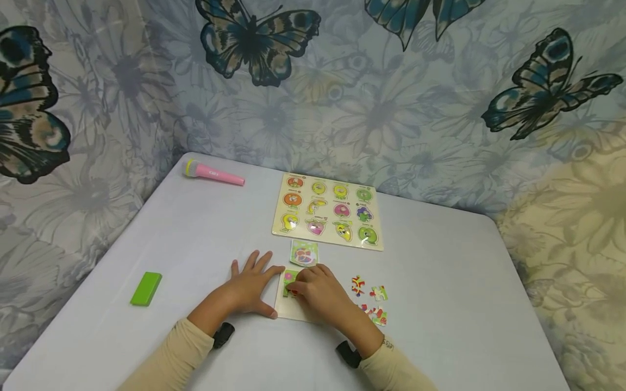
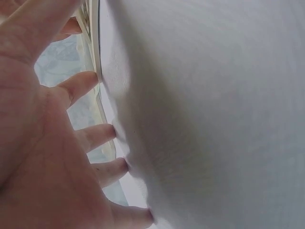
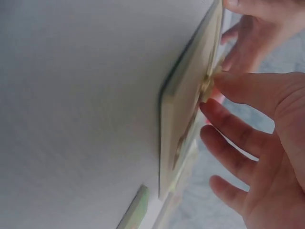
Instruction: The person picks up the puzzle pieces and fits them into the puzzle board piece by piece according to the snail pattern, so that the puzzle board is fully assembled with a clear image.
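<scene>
A small pale puzzle board (image 1: 285, 309) lies flat on the table. Part of a green and pink picture (image 1: 289, 276) shows in its upper left; my right hand (image 1: 320, 293) covers much of the rest. Between that hand's thumb and index finger a small puzzle piece (image 3: 208, 88) is pinched against the board, its picture mostly hidden. My left hand (image 1: 246, 289) is spread beside the board, with thumb and index fingertips at its left edge. In the left wrist view the other fingers (image 2: 100, 136) touch the white cloth.
Several loose puzzle pieces (image 1: 379, 293) lie right of my right hand, partly behind the wrist. A small picture square (image 1: 304, 253) sits just beyond the board. Farther back is a fruit board (image 1: 327, 212). A pink toy microphone (image 1: 215, 172) and green block (image 1: 146, 289) lie left.
</scene>
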A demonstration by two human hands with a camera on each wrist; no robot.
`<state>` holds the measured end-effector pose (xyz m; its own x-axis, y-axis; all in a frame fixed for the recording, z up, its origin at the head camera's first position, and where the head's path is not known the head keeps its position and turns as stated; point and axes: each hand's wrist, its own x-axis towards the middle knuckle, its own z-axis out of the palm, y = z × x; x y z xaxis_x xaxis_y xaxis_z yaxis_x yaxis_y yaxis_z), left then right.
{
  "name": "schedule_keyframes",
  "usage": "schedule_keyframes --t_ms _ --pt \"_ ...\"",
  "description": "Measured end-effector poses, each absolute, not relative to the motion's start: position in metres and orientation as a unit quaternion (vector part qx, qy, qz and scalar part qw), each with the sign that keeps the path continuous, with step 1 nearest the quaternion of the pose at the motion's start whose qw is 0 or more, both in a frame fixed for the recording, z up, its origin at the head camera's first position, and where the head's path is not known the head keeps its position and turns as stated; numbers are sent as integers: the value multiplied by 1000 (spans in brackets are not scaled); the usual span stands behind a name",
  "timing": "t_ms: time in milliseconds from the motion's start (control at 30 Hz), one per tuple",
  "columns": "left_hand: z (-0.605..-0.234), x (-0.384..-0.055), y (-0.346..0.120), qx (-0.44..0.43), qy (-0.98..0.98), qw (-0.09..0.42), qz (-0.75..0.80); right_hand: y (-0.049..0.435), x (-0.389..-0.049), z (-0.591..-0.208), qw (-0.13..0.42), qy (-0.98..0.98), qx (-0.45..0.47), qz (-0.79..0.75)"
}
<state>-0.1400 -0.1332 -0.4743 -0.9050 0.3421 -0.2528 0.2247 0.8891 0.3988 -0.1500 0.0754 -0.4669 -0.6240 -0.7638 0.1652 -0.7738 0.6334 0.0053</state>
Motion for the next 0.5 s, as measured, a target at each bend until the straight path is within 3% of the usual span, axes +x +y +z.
schedule_keyframes --t_ms 500 --pt "-470 -139 -132 149 960 157 179 69 -147 -466 82 -902 424 -9"
